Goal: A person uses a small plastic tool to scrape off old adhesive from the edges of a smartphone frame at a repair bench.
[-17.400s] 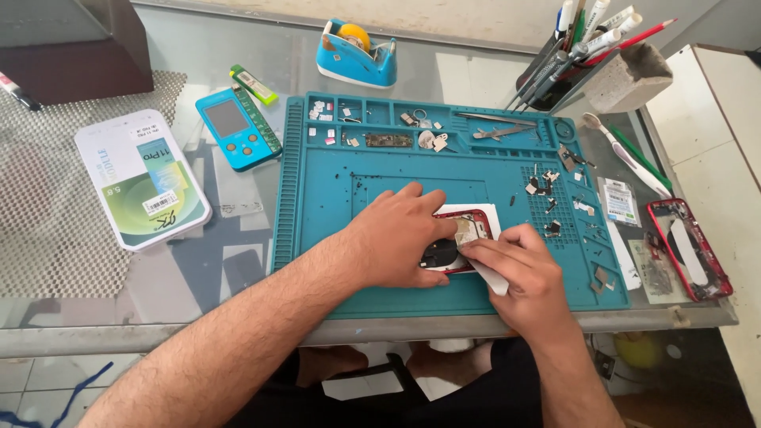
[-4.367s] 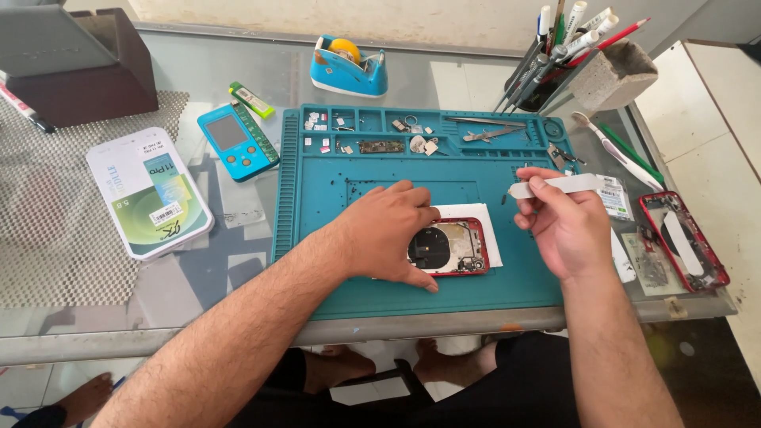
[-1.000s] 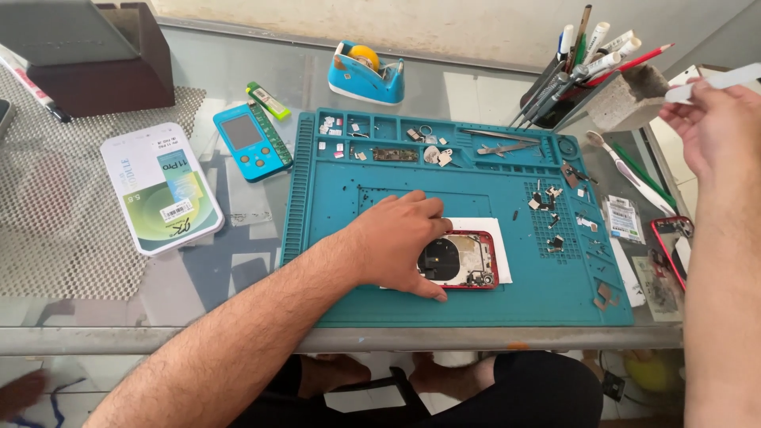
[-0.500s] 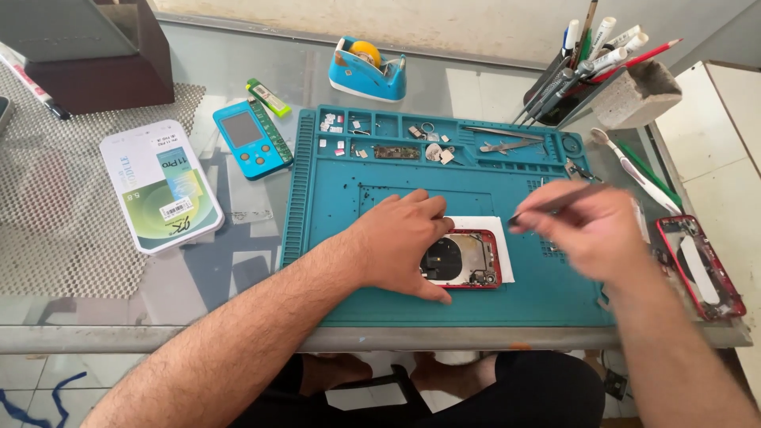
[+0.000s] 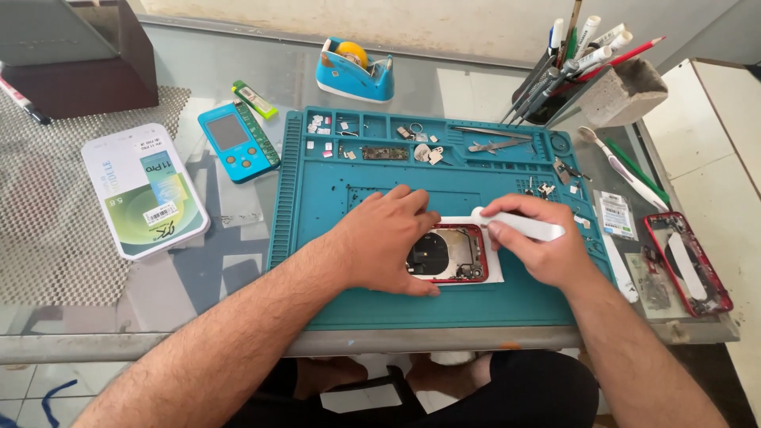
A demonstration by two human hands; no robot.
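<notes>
A red phone back housing (image 5: 453, 255), open side up with a round coil inside, lies on a white sheet on the teal work mat (image 5: 325, 206). My left hand (image 5: 380, 242) presses flat on the housing's left part and holds it down. My right hand (image 5: 535, 246) grips a white plastic pry tool (image 5: 519, 226) just right of the housing. The tool lies roughly level, its rounded tip pointing left above the housing's upper right corner.
Small screws, parts and tweezers (image 5: 491, 145) fill the mat's top trays. A second red phone frame (image 5: 688, 261) lies at the right. A blue tester (image 5: 238, 141), a white box (image 5: 147, 190), a tape dispenser (image 5: 355, 70) and a tool cup (image 5: 602, 79) stand around.
My right hand came back from the far right holding the white pry tool and now sits beside the housing. My left hand stayed on the housing throughout.
</notes>
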